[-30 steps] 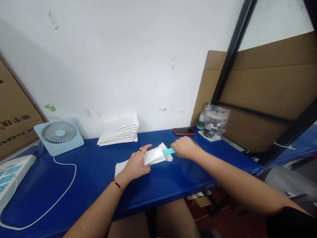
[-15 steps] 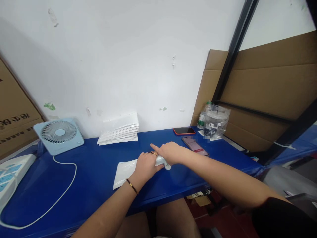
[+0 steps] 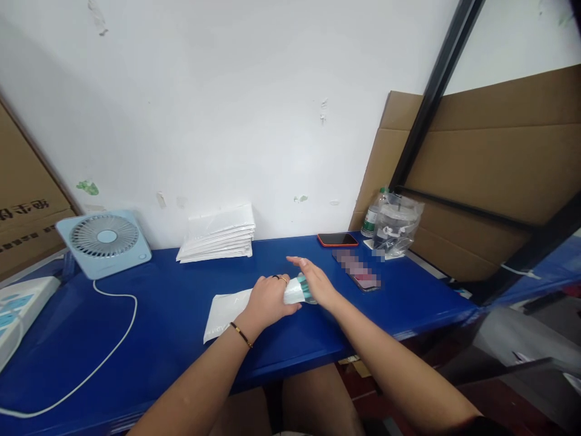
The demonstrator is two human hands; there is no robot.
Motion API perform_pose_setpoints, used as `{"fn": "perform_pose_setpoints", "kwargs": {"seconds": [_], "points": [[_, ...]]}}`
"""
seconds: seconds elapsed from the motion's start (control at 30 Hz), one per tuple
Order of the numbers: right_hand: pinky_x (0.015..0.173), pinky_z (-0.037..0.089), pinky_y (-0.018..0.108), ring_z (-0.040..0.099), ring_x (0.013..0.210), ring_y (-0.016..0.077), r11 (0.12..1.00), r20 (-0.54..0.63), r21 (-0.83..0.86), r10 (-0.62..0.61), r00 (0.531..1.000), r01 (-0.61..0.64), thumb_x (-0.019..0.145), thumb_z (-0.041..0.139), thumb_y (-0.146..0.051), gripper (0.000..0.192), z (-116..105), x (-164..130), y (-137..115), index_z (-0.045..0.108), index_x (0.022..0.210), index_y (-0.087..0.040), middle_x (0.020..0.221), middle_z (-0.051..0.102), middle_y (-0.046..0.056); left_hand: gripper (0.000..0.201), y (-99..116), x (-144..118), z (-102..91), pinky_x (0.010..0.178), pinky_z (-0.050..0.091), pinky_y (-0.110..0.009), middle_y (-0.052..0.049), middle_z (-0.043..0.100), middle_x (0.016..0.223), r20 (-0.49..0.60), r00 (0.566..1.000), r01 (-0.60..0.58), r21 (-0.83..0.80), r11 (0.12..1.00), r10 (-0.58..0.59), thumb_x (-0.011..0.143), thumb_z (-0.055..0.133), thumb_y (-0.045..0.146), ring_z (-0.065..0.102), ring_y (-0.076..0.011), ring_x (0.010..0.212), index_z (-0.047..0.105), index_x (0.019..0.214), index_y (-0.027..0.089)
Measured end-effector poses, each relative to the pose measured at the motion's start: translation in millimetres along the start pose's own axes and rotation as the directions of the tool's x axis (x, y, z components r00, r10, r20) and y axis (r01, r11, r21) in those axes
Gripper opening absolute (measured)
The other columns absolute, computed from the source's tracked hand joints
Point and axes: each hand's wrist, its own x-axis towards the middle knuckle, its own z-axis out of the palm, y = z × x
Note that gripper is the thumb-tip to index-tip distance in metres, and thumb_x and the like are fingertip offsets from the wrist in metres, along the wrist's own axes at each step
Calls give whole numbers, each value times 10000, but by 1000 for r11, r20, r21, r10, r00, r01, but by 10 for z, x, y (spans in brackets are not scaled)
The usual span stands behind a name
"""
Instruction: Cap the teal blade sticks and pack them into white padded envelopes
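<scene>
A white plastic packet [image 3: 226, 310] lies on the blue table, its left part flat. My left hand [image 3: 269, 301] is closed around the packet's right part. From the packet's right end stick out several teal pieces [image 3: 307, 287], partly covered by my hands, so their kind cannot be made out. My right hand [image 3: 319, 284] has its fingers stretched out and its palm side against the teal ends.
A stack of white packets [image 3: 216, 235] leans by the wall. A blue fan [image 3: 107, 236] with a white cable and a power strip [image 3: 22, 309] are at left. Two phones, a red-edged one [image 3: 338, 240] and another [image 3: 356, 269], a bottle [image 3: 370, 221] and a clear bag [image 3: 397, 224] are at right.
My right hand has shifted slightly right and straightened its fingers. The teal pieces now show at the packet's right end. My left hand keeps its grip.
</scene>
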Motion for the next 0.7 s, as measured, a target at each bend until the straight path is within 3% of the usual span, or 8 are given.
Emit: {"fn": "perform_pose_setpoints", "kwargs": {"seconds": [0.1,0.17,0.23,0.3,0.37,0.5,0.6,0.7], "points": [[1102,190,453,340,1302,228,997,168,-71,44,985,-32,910,220,-568,572,156,-11,142,482,1299,-241,1373,451,48,758,-34,-21,48,885,374,-418,-113,599,1109,31,999,-39,-17,999,40,567,637,658,540,-302,1027,512,1142,179],[1119,89,480,243,1352,226,993,245,-101,80,966,-57,911,232,-562,566,129,-17,204,412,1350,-254,1429,373,36,968,-99,-65,44,990,291,-464,-141,496,1286,65,996,-61,-32,998,63,525,597,741,430,-331,1186,412,1292,179],[1120,87,477,210,1364,212,993,184,-98,90,979,-73,927,215,-523,536,10,-39,247,376,1369,-267,1451,333,25,1103,-200,-145,14,1059,176,-507,-145,344,1424,130,990,-47,-43,998,52,495,567,788,268,-353,1310,297,1384,194],[1107,167,455,272,1336,208,990,73,-123,73,995,-64,940,237,-456,481,-160,-95,269,457,1318,-256,1410,396,44,1158,-324,-263,-24,1070,115,-549,-135,214,1488,207,978,14,-49,999,-3,491,567,791,145,-368,1357,206,1426,213],[1060,271,441,384,1253,228,973,69,-229,19,997,-3,901,387,-370,373,-328,-181,268,587,1189,-242,1291,507,71,1129,-451,-395,-51,1066,107,-571,-118,164,1505,247,967,74,-56,996,-58,522,581,763,109,-366,1366,170,1437,243],[822,466,334,570,948,198,941,307,-313,-31,951,131,744,590,-203,396,-487,-356,203,621,1136,-244,1094,598,67,802,-650,-528,-91,1064,184,-550,-81,320,1453,260,963,99,-89,991,-73,700,586,579,260,-317,1333,295,1392,297],[667,481,261,600,732,152,954,364,-294,51,930,63,736,611,-216,290,-420,-446,108,676,1018,-210,899,646,45,526,-732,-424,-156,1067,146,-574,-12,439,1381,272,961,-24,-111,993,54,801,547,376,364,-262,1283,408,1308,369],[618,477,231,615,692,149,981,488,-195,85,869,14,730,651,-283,252,-308,-540,-26,691,966,-205,817,661,29,476,-766,-256,-246,1087,31,-565,44,505,1324,257,946,-177,-95,980,196,820,473,158,312,-210,1318,491,1227,404]]}}
